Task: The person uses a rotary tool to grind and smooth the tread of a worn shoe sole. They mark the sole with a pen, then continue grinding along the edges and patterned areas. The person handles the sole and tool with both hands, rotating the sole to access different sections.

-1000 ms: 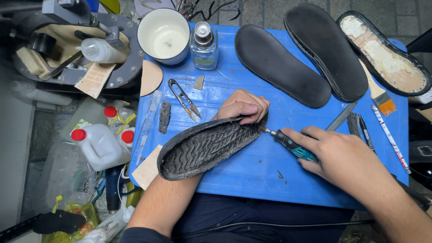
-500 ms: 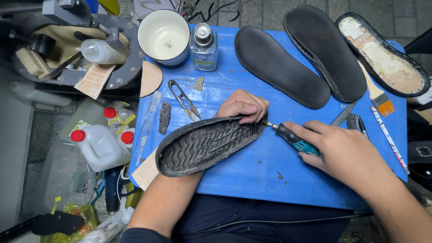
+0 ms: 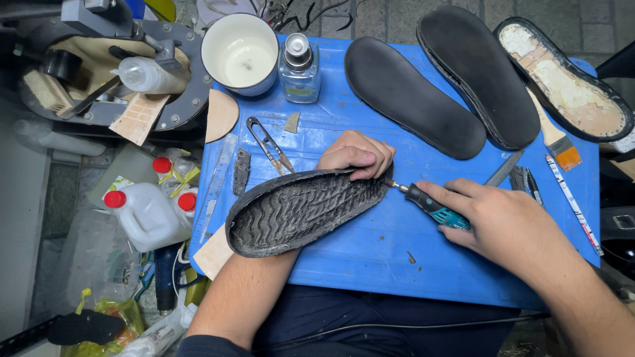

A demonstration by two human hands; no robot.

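Grinding at the rim of a worn shoe sole (image 3: 304, 211) is shown, the sole lying tread-up on the blue table (image 3: 370, 264). The left hand (image 3: 356, 153) is curled over the sole's far end, fingers closed together and clamped on its edge. The right hand (image 3: 506, 221) is wrapped around a small rotary tool (image 3: 433, 206), fingers closed on its teal-and-black body, the metal tip touching the sole just beside the left fingertips.

Compared with the views a second and half a second earlier, the sole is tilted a little differently and its near end is shifted slightly — the tool tip is kept at the same end of the rim, so the same short stretch of edge is judged to be under work, with only small repositioning between passes.

Beyond the hands, three more soles (image 3: 413, 96) are laid out; thread snips (image 3: 268, 142), a glass bottle (image 3: 299, 69), a white cup (image 3: 239, 53) and a paintbrush (image 3: 559, 142) are left untouched.
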